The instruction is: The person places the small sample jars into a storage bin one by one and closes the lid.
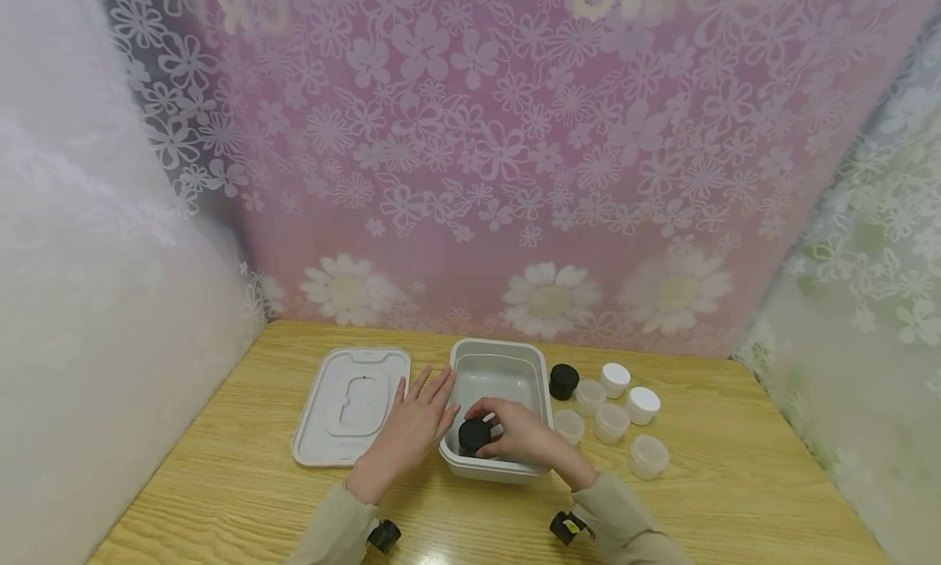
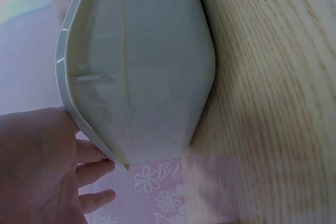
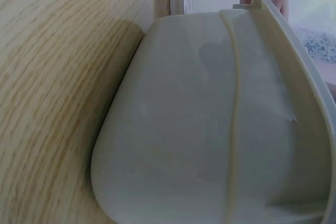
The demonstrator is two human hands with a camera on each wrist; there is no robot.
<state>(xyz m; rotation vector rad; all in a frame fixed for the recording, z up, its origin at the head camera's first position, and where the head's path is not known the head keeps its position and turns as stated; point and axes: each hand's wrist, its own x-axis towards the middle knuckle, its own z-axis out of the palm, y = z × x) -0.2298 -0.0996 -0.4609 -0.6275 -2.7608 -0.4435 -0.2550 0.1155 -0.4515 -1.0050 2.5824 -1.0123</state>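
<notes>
While left hand (image 1: 413, 426) touches tub rim (image 1: 500, 469), right hand (image 1: 520, 431) holds jar (image 1: 474, 436) (room beyond).

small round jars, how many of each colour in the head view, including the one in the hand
Black jars: 2, counting the held jar in the right hand
White jars: 2
Translucent jars: 4
Total in view: 8
</notes>
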